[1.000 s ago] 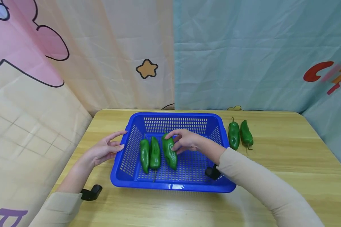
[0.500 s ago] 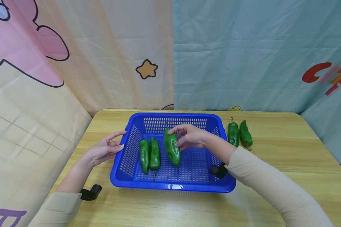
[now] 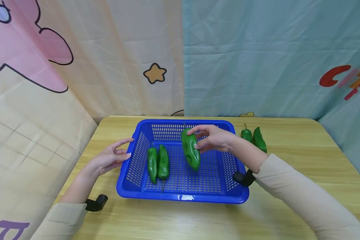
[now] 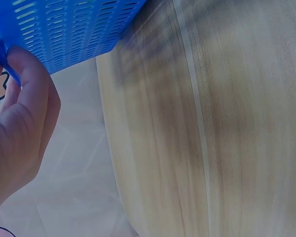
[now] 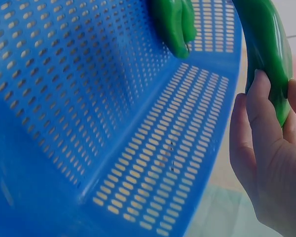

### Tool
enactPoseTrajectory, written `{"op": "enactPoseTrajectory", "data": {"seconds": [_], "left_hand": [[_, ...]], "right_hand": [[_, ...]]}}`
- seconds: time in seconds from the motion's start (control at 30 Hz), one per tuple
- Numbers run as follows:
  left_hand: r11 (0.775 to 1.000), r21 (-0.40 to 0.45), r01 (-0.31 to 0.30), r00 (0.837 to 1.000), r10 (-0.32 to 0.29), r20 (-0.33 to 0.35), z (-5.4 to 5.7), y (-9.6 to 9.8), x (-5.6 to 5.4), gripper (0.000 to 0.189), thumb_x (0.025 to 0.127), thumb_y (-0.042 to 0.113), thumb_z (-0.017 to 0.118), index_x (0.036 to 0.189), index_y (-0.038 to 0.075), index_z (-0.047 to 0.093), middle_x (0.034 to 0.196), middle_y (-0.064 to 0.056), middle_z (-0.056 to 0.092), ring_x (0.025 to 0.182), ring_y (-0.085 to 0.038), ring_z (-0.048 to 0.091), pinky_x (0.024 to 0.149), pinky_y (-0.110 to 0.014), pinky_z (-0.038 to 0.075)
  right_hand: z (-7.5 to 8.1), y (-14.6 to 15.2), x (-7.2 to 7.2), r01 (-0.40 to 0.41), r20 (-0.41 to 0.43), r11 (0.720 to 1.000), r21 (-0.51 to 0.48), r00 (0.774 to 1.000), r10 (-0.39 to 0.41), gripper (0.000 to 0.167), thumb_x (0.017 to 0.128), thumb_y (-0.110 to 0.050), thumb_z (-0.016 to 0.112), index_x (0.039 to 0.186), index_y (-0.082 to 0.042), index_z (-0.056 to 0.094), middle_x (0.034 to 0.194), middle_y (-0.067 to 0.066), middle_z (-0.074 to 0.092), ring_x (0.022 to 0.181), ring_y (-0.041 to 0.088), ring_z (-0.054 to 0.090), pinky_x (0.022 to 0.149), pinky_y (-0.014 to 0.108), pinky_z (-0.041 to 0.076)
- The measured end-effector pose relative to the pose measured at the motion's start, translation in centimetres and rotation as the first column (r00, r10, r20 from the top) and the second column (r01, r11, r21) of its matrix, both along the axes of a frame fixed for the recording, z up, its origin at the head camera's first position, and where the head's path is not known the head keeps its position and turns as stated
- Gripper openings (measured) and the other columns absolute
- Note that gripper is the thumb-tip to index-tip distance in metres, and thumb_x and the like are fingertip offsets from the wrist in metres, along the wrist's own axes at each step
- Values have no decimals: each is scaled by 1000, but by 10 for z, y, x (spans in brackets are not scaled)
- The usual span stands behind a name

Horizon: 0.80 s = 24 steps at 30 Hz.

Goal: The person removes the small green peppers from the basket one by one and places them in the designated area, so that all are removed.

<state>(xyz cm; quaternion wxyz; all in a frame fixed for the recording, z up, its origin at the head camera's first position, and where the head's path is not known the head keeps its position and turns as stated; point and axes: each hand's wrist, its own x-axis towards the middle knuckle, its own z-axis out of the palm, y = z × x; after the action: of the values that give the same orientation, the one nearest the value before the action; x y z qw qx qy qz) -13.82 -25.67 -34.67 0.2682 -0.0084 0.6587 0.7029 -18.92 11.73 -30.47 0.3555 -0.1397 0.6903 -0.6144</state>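
A blue plastic basket (image 3: 183, 197) with slotted walls stands on the table. My left hand (image 3: 112, 158) grips its left rim, thumb inside and fingers beneath the edge, as the left wrist view shows. Above the basket floor my right hand (image 3: 213, 138) pinches a glossy green pepper (image 3: 191, 150) between thumb and fingers; its stem points to the far side. In the right wrist view this pepper (image 5: 266, 44) hangs clear of the basket's slotted wall (image 5: 167, 148). Two more green peppers, one on the left (image 3: 152, 165) and one beside it (image 3: 163, 163), lie inside the basket's left half.
On the wooden table (image 3: 303, 160), right of the basket, lie two further green peppers, one (image 3: 246, 134) partly hidden by my right forearm and the other (image 3: 259, 140) beside it. Printed curtains (image 3: 258, 60) hang behind the table. Dark camera mounts (image 3: 96, 202) jut from both wrists.
My right hand has lifted the pepper off the basket floor and carried it rightward and toward the far wall. My left hand has stayed at the rim.
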Motion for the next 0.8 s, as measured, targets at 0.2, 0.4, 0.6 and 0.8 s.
{"op": "enactPoseTrajectory", "data": {"seconds": [0.2, 0.4, 0.6, 0.8], "left_hand": [[1000, -13, -4, 1000, 4, -8, 0, 0, 0, 62, 90, 0, 57, 143, 12, 25, 95, -7, 65, 84, -21, 67, 75, -34, 56], [1000, -7, -8, 1000, 8, -14, 0, 0, 0, 61, 90, 0, 58, 141, 12, 28, 95, -7, 64, 84, -21, 67, 75, -35, 56], [1000, -1, -10, 1000, 10, -10, 0, 0, 0, 61, 90, -1, 58, 141, 12, 28, 95, -7, 64, 84, -21, 67, 76, -35, 56], [1000, -3, -13, 1000, 13, -15, 0, 0, 0, 59, 90, -1, 57, 141, 13, 30, 95, -7, 63, 83, -20, 67, 76, -35, 56]], "right_hand": [[6, 18, -1, 13, -4, 1000, -26, 1000, -13, 51, 81, 9, 61, 129, -1, 48, 123, 22, 46, 91, 25, 63, 80, 44, 54], [12, 37, -2, 40, -7, 997, -61, 999, -40, 48, 81, 11, 59, 126, -4, 49, 120, 21, 46, 92, 26, 62, 81, 45, 53], [17, 58, -1, 62, -23, 996, -59, 998, -63, 46, 82, 9, 60, 123, -8, 50, 125, 22, 42, 98, 26, 59, 85, 45, 51], [22, 82, 2, 90, -63, 996, -29, 994, -92, 46, 84, 4, 62, 126, -8, 47, 131, 25, 33, 100, 24, 58, 86, 40, 51]]}}
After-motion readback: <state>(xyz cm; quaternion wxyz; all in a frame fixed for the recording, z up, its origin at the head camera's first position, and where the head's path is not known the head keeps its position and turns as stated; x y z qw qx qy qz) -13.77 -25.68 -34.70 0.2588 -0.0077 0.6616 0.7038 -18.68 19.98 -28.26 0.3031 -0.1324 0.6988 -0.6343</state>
